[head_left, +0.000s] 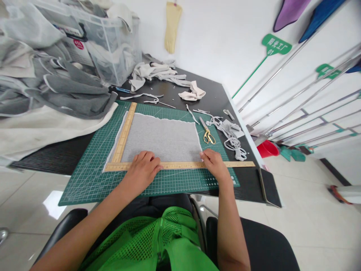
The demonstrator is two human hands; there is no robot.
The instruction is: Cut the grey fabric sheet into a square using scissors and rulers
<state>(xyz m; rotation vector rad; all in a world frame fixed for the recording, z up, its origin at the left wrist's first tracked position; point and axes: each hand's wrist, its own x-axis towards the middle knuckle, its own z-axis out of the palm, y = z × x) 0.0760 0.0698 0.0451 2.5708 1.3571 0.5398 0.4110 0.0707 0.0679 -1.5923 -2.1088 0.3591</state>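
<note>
Head view, left hand (143, 166): fingers curled together, lying over the near arm of the wooden L-square (180, 165); whether they pinch it, I cannot tell.
Right hand (214, 162): fingers bunched over the same arm, by the cloth's near right corner; pinch unclear.
Grey cloth (163, 135): flat on the green mat (84, 182), partly under the wooden L-square.
Scissors (207, 130): right of the cloth.

We count two hands (143, 169) (214, 163), two ruler arms (180, 165) (126, 131), one mat (90, 178), one pair of scissors (208, 135), one phone (270, 187), one tub (113, 62), one glove (172, 28), one bucket (267, 149) and two signs (276, 44) (327, 71).
</note>
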